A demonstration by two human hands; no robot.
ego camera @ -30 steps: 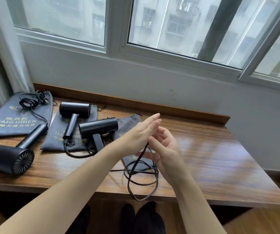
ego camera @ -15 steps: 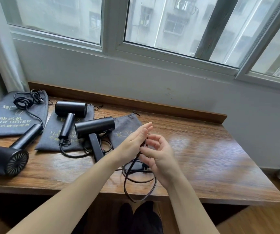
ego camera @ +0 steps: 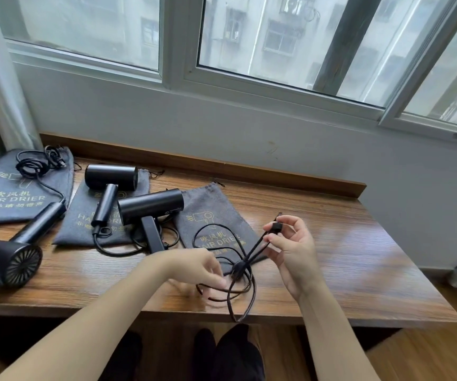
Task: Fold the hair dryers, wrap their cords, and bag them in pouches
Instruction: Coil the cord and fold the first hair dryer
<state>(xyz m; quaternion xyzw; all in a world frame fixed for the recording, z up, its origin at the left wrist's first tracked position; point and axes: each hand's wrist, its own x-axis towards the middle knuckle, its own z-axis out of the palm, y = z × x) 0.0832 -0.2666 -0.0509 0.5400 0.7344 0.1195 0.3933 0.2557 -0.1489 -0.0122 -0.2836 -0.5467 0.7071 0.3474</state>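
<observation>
**A:** Where's the cord (ego camera: 238, 270) now?

**B:** Gathered in loose loops over the front edge of the tabletop (ego camera: 359, 257), just right of the nearest hair dryer (ego camera: 150, 207) it seems to run from. The right hand (ego camera: 293, 251) pinches the plug (ego camera: 277, 226), raised above the loops; the left hand (ego camera: 202, 270) grips the bundle where the strands cross, though it's blurred.

**A:** How would you finish the wrap?

**B:** I'd keep the left pinch firm at the crossing, even out the loops, then wind the plug end round the middle snugly. One loop hangs past the edge, so it could snag.

**A:** And after?

**B:** The grey pouch (ego camera: 211, 204) lies right behind.
</observation>
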